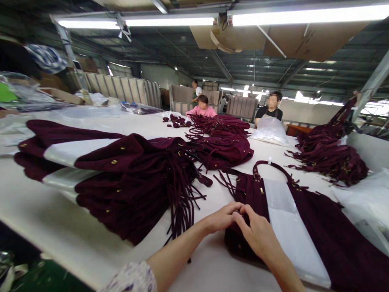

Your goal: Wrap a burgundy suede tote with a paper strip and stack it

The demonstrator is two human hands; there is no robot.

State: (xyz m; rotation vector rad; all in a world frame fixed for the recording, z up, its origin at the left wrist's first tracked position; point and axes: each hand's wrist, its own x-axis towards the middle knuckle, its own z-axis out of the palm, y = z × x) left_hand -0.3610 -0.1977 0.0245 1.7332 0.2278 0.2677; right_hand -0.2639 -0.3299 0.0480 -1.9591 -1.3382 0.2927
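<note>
A burgundy suede bag point(316, 227) with fringe lies flat on the white table point(60, 227) in front of me, with a strip of white paper point(288, 227) laid over its middle. My left hand point(223, 217) and my right hand point(258, 237) meet at the bag's left edge, fingertips pinched together on the suede. Both hands have curled fingers pressed on the fabric. The bag's strap point(270, 164) loops away from me, with gold studs along it.
A stack of like bags with white paper between them point(121, 178) lies to the left. More bags are piled at centre back point(221, 142) and far right point(328, 156). Clear plastic bags point(364, 198) lie right. Two people point(270, 106) sit across the table.
</note>
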